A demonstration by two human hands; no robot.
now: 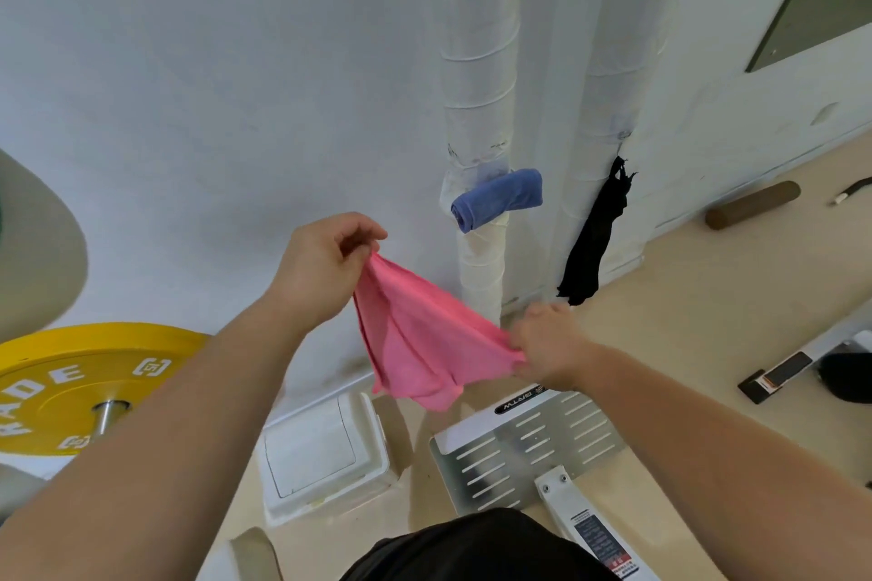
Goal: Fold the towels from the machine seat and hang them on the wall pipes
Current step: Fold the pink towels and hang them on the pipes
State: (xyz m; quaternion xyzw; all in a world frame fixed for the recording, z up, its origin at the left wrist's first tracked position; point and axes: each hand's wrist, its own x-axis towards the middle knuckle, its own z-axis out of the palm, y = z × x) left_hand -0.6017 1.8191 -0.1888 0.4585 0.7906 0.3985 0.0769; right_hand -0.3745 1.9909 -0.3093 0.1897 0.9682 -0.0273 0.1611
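A pink towel [420,340] hangs stretched between my two hands in front of the white wall. My left hand [321,269] pinches its upper left corner, raised higher. My right hand [549,347] grips the opposite edge, lower and to the right. The cloth sags in folds between them. A blue folded towel [495,198] sits on a fitting of the left wrapped wall pipe [476,85]. A black cloth [594,241] hangs from the right wall pipe [613,61].
A yellow weight plate [71,387] on a bar is at the left. A white lidded box [325,453] stands on the floor below the towel. The machine's slotted metal footplate [528,439] lies at lower centre. A brown roller [752,205] lies by the wall at right.
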